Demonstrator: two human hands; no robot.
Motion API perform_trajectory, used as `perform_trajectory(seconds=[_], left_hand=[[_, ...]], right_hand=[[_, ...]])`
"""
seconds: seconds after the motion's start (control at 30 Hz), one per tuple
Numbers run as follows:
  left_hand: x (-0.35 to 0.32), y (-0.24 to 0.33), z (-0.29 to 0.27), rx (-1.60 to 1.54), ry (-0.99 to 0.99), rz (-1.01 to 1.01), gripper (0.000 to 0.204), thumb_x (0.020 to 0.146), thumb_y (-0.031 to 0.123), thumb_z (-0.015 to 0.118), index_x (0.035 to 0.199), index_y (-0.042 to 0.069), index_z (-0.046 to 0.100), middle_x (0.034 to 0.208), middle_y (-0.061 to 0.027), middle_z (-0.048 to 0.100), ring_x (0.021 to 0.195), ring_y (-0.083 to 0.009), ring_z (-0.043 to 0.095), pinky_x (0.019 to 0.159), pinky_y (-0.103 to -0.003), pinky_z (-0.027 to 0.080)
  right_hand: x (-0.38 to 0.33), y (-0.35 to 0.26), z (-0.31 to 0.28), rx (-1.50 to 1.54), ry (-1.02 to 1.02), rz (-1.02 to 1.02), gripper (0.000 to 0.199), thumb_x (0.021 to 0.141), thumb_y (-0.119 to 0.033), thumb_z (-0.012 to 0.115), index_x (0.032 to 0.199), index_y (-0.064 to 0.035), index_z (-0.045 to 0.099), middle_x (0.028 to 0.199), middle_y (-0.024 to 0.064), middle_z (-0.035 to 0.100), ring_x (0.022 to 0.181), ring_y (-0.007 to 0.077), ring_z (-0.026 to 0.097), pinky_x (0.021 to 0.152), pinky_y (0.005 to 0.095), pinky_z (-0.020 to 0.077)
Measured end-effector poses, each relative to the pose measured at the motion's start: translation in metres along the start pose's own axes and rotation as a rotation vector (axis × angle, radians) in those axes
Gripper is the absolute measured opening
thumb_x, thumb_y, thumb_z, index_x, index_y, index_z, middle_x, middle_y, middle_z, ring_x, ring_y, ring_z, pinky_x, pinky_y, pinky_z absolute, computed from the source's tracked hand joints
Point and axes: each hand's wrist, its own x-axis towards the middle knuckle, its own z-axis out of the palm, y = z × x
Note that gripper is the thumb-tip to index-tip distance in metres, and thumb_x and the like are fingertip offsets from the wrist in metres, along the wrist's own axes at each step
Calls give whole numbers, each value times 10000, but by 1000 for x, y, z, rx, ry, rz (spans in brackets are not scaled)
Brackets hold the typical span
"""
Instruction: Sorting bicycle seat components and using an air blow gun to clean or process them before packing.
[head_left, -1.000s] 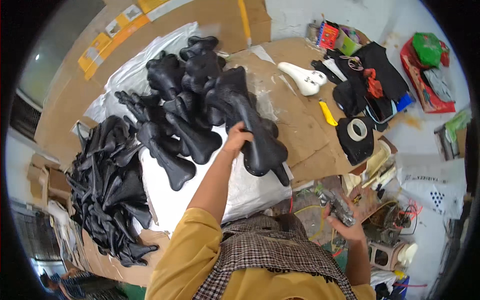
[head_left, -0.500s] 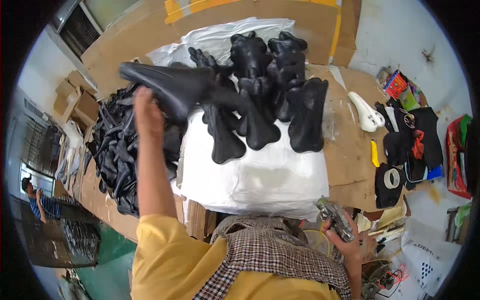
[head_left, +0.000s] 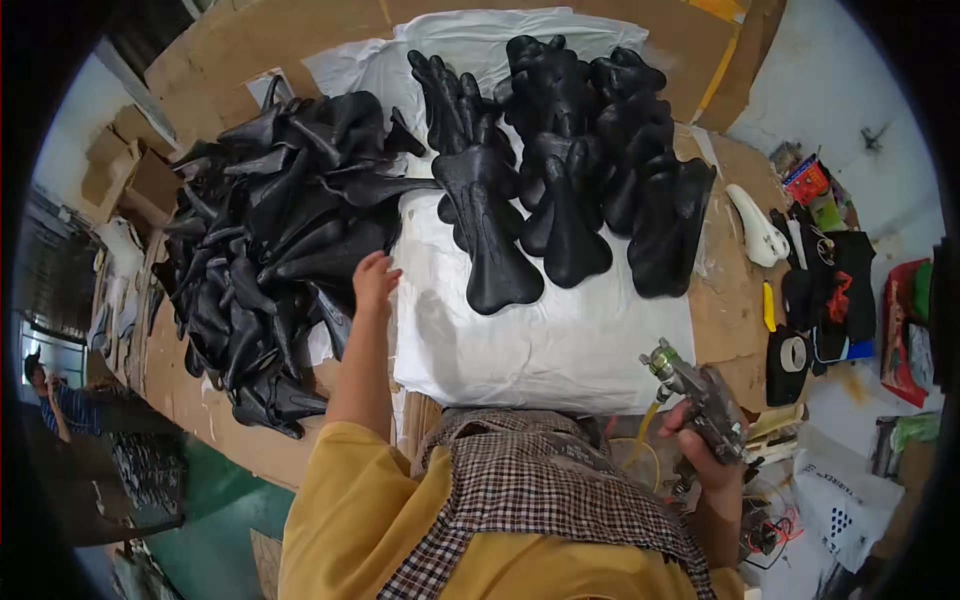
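Observation:
My left hand [head_left: 375, 283] holds nothing, fingers slightly apart, between a heap of black saddle-shaped pieces [head_left: 290, 240] and the white sheet [head_left: 450, 350]. On that sheet stand several glossy black bicycle saddles [head_left: 500, 255] in rows, their wide ends toward me at the front. One black piece [head_left: 350, 186] on the heap points its narrow tip toward the rows. At the lower right, my right hand [head_left: 700, 440] is wrapped round a metal spray gun [head_left: 695, 385]. A yellow hose [head_left: 645, 435] hangs from the gun. The right fingers are partly hidden behind it.
A white saddle [head_left: 757, 225] lies on the cardboard at the right. Near it are a yellow tool [head_left: 768, 306], a tape roll [head_left: 793, 354] and black cloths [head_left: 850, 270]. Cardboard [head_left: 290, 40] lines the back. Another person [head_left: 55, 400] is at the far left.
The black saddle lifted beside my left hand is no longer in the air. That hand has drawn back nearer to me. My right hand still grips the spray gun; the view has shifted.

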Motion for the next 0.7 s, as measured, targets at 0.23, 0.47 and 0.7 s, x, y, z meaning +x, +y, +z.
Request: perform_trajectory(seconds=[0.23, 0.47, 0.7], left_hand=[[63, 8, 74, 173, -259, 33, 218, 800, 87, 576, 1009, 26, 569, 886, -73, 633, 661, -164, 606, 579, -250, 466], [179, 88, 101, 149, -148, 198, 147, 792, 142, 623, 884, 29, 605, 736, -27, 598, 526, -105, 525, 466, -215, 398], [310, 68, 138, 299, -55, 121, 274, 775, 229, 673, 895, -11, 616, 724, -75, 598, 499, -147, 521, 448, -262, 427]], right_hand=[[-6, 35, 42, -225, 56, 295, 569, 755, -100, 693, 1260, -11, 446, 870, 21, 590, 808, 94, 551, 731, 237, 453], [48, 38, 95, -101, 235, 264, 591, 750, -94, 689, 1261, 27, 417, 853, 25, 599, 791, 94, 556, 741, 252, 458], [118, 52, 129, -75, 161, 420, 605, 750, -58, 679, 1277, 23, 393, 869, 35, 586, 830, 111, 553, 754, 263, 459]])
